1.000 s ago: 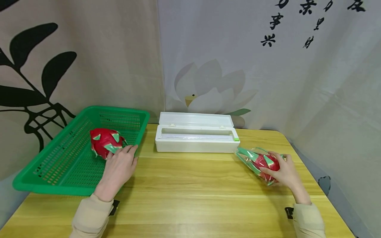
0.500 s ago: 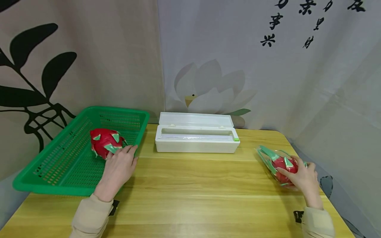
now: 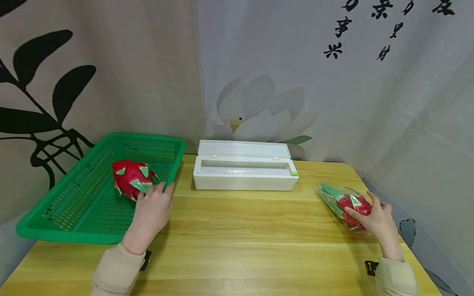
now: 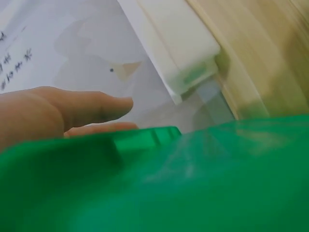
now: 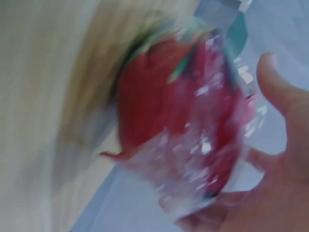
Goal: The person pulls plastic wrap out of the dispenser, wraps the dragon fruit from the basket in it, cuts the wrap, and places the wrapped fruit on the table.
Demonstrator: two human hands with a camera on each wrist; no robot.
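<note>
A red dragon fruit [image 3: 132,177] with green scale tips lies bare in the green basket [image 3: 77,236]. My left hand [image 3: 153,211] rests at the basket's right rim, its loose fingertips close to this fruit; whether they touch it I cannot tell. A second dragon fruit [image 3: 346,202], covered in clear shiny film, sits near the table's right edge. Around it my right hand [image 3: 378,220] is spread. In the right wrist view the thumb of the right hand [image 5: 280,179] stands apart from the wrapped dragon fruit [image 5: 178,106], while the lower fingers are partly hidden behind it.
A long white cling film box [image 3: 244,181] with its lid raised stands at the back of the wooden table [image 3: 259,246]. Behind it hangs a printed cloth [image 3: 266,49]. The table drops off on the right, just past the right hand.
My right hand has carried the wrapped dragon fruit rightward and set it lower, and its fingers have loosened. My left hand has shifted slightly right along the basket rim.
</note>
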